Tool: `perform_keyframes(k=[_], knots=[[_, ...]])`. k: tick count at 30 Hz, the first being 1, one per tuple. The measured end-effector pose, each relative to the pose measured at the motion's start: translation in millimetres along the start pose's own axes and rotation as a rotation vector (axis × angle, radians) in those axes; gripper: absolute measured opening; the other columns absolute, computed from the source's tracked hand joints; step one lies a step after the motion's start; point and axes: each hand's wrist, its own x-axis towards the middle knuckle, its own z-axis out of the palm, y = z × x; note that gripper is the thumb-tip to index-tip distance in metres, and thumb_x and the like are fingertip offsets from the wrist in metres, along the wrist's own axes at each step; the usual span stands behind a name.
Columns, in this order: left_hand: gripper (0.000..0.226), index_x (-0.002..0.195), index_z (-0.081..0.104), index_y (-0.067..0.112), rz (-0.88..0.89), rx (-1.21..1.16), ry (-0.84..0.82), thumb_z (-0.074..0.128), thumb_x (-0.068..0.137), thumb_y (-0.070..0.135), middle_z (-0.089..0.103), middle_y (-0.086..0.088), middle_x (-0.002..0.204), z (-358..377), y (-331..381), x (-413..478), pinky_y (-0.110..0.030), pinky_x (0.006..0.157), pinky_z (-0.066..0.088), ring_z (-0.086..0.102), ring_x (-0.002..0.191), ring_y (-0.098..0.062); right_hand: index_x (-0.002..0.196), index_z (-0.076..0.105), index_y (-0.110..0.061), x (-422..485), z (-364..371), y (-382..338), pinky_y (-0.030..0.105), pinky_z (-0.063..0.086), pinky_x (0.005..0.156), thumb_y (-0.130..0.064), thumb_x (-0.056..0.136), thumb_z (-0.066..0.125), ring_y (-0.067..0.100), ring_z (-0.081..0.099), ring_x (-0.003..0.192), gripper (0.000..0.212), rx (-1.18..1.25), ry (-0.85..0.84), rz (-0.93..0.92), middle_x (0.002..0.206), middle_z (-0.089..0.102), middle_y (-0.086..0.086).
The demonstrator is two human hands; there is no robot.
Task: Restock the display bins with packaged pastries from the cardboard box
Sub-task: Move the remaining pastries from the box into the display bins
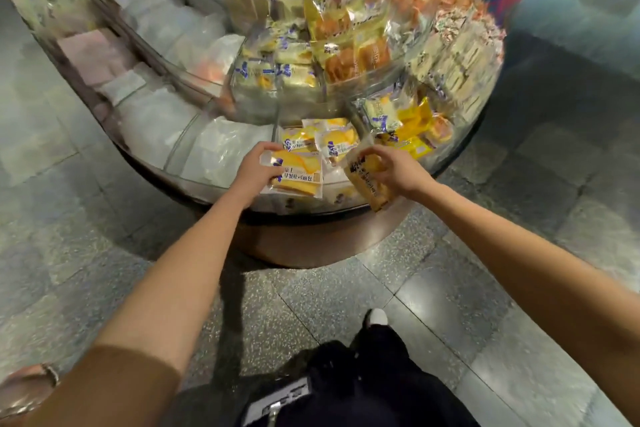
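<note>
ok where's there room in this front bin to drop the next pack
In the front bin, a pale gap shows between the pack in the left grip and the tilted pack in the right grip, before the back-row packs. The yellow packs to the right and the upper-tier packs are piled tight.

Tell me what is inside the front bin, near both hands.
Inside the front bin lie yellow packets. The left hand holds one packet over them; the right hand holds another packet at the rim. What lies beneath these two is covered.
</note>
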Motion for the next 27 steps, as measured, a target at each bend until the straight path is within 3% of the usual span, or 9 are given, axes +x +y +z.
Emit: perform_keyframes(k=[5, 9, 13, 17, 20, 23, 25, 27], knots=[[0.038, 0.110, 0.057, 0.021, -0.087, -0.008, 0.047, 0.063, 0.087, -0.008, 0.053, -0.003, 0.125, 12, -10, 41, -0.014, 0.057, 0.052, 0.063, 0.086, -0.009, 0.120, 0.064, -0.020, 67, -8, 29, 0.041, 0.054, 0.080, 0.003, 0.080, 0.065, 0.029, 0.063, 0.103, 0.046, -0.048, -0.127, -0.029, 0.116, 0.069, 0.009], [0.036, 0.114, 0.056, 0.018, -0.169, 0.000, 0.027, 0.063, 0.088, -0.006, 0.049, 0.001, 0.127, 27, -12, 68, -0.008, 0.056, 0.049, 0.060, 0.091, -0.009, 0.125, 0.061, -0.024, 120, -7, 47, 0.028, 0.045, 0.081, -0.004, 0.085, 0.067, 0.022, 0.060, 0.107, 0.045, -0.119, -0.349, -0.077, 0.121, 0.065, 0.005], [0.040, 0.125, 0.056, 0.009, -0.225, 0.032, 0.022, 0.061, 0.089, -0.008, 0.046, 0.005, 0.124, 38, -13, 91, 0.000, 0.056, 0.042, 0.048, 0.084, 0.008, 0.127, 0.060, -0.019, 160, -7, 56, 0.031, 0.044, 0.093, -0.003, 0.084, 0.067, 0.022, 0.057, 0.114, 0.047, -0.165, -0.499, -0.142, 0.127, 0.062, 0.004], [0.044, 0.124, 0.058, 0.011, -0.259, -0.023, 0.074, 0.060, 0.087, -0.013, 0.049, 0.003, 0.128, 40, -13, 107, -0.004, 0.054, 0.044, 0.051, 0.082, 0.008, 0.125, 0.061, -0.019, 197, -9, 65, 0.036, 0.045, 0.099, 0.000, 0.083, 0.066, 0.026, 0.056, 0.117, 0.047, -0.217, -0.617, -0.225, 0.130, 0.060, 0.006], [0.046, 0.112, 0.060, 0.021, -0.274, -0.099, 0.102, 0.060, 0.085, -0.015, 0.052, -0.002, 0.137, 44, -23, 110, -0.016, 0.066, 0.054, 0.063, 0.101, -0.012, 0.124, 0.063, -0.016, 212, -6, 73, 0.035, 0.044, 0.099, 0.003, 0.082, 0.066, 0.026, 0.056, 0.116, 0.046, -0.215, -0.662, -0.267, 0.129, 0.061, 0.007], [0.046, 0.111, 0.058, 0.025, -0.277, -0.038, 0.105, 0.062, 0.085, -0.012, 0.052, 0.003, 0.133, 51, -32, 115, -0.034, 0.095, 0.052, 0.053, 0.125, -0.023, 0.125, 0.063, -0.014, 218, 1, 77, 0.025, 0.041, 0.090, 0.002, 0.083, 0.065, 0.020, 0.056, 0.111, 0.045, -0.199, -0.689, -0.286, 0.127, 0.062, 0.005], [0.046, 0.119, 0.056, 0.024, -0.238, 0.111, 0.077, 0.064, 0.086, -0.007, 0.051, 0.001, 0.135, 51, -35, 122, -0.029, 0.101, 0.043, 0.050, 0.127, -0.021, 0.126, 0.063, -0.013, 223, 7, 78, 0.023, 0.040, 0.090, 0.002, 0.083, 0.064, 0.021, 0.057, 0.111, 0.045, -0.190, -0.722, -0.303, 0.127, 0.062, 0.005], [0.046, 0.128, 0.054, 0.023, -0.162, 0.359, 0.012, 0.066, 0.089, 0.004, 0.045, -0.001, 0.136, 48, -35, 127, -0.027, 0.096, 0.043, 0.053, 0.119, -0.019, 0.125, 0.063, -0.015, 229, 13, 79, 0.032, 0.043, 0.100, 0.004, 0.082, 0.063, 0.025, 0.057, 0.116, 0.047, -0.174, -0.753, -0.316, 0.129, 0.062, 0.006]])
